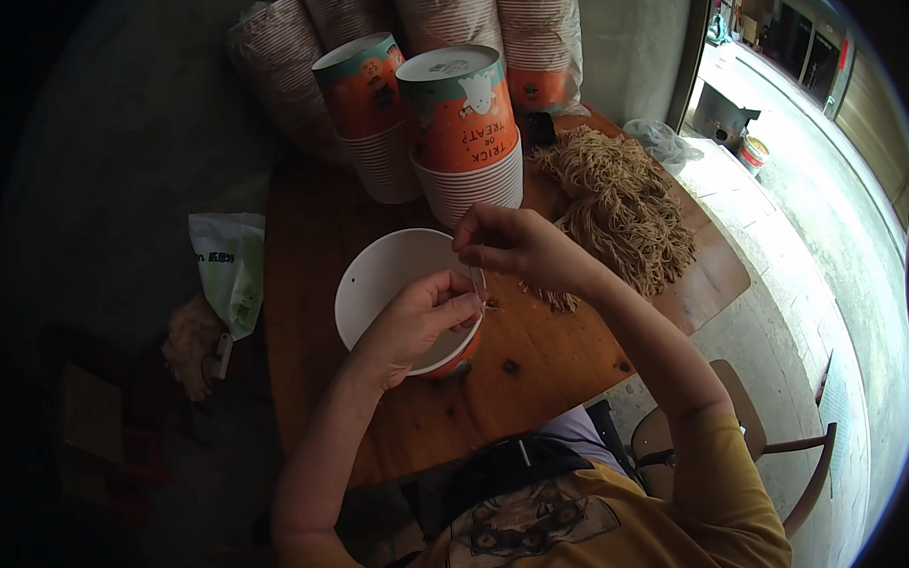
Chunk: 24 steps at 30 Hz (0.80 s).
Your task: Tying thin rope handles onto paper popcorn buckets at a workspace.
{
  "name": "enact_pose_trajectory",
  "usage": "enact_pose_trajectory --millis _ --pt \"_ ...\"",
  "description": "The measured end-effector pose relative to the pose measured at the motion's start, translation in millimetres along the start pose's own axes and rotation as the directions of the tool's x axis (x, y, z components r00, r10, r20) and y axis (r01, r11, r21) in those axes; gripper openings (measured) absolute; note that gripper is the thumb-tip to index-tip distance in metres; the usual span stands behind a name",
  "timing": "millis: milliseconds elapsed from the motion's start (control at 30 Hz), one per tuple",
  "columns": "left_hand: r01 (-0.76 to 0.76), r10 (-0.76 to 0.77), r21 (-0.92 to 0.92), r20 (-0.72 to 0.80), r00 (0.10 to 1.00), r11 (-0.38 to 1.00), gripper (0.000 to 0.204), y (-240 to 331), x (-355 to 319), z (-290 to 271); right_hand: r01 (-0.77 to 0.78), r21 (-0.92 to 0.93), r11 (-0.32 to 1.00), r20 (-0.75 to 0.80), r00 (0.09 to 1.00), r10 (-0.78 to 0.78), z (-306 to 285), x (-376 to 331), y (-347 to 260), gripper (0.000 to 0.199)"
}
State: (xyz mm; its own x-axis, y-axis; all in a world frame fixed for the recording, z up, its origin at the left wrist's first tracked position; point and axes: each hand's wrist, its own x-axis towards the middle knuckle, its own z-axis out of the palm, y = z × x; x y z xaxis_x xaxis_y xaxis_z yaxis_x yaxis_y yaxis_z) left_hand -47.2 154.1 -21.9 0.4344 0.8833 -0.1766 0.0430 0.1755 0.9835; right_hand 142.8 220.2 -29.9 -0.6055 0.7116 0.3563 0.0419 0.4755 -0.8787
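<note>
A paper bucket (372, 272), white inside and orange outside, stands open end up on the table in front of me. A small dark hole shows in its left wall. My left hand (431, 315) reaches over the bucket, its thumb and fingers pinched together at the right rim. Just above and to the right, my right hand (503, 244) is closed in a pinch. A thin pale cord (477, 279) seems to run between the fingertips of both hands. Its ends are hidden or too small to make out.
Two upside-down stacks of orange paper buckets (459, 114) rise behind the bucket, with bagged stacks (445, 14) farther back. A heap of tan cords (622, 208) covers the table's right side. Left of the wooden table (420, 435) is a green-white plastic bag (232, 267); a chair (739, 414) stands right.
</note>
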Motion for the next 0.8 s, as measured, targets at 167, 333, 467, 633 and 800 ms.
enact_pose_trajectory --millis 167,333,467,633,800 --pt "0.044 -0.046 -0.044 -0.037 0.998 0.998 0.017 -3 2 -3 -0.004 -0.142 0.990 -0.125 0.992 -0.014 7 -15 0 0.012" --pt "0.012 -0.015 -0.077 -0.043 0.999 0.997 0.016 -2 4 -1 -0.038 -0.206 0.978 -0.234 0.972 -0.012 9 -32 3 0.013" --pt "0.021 -0.025 -0.069 -0.065 0.998 0.997 0.016 -1 5 0 0.039 -0.496 0.867 -0.366 0.897 -0.249 25 -52 0 0.014" --pt "0.021 -0.026 -0.084 -0.060 0.998 0.996 0.015 1 6 1 -0.022 -0.376 0.926 -0.346 0.931 -0.118 43 -63 1 0.016" --pt "0.117 -0.119 -0.033 -0.072 0.990 0.993 0.016 3 5 -4 -0.137 -0.219 0.966 -0.417 0.908 0.034 58 -63 -18 0.014"
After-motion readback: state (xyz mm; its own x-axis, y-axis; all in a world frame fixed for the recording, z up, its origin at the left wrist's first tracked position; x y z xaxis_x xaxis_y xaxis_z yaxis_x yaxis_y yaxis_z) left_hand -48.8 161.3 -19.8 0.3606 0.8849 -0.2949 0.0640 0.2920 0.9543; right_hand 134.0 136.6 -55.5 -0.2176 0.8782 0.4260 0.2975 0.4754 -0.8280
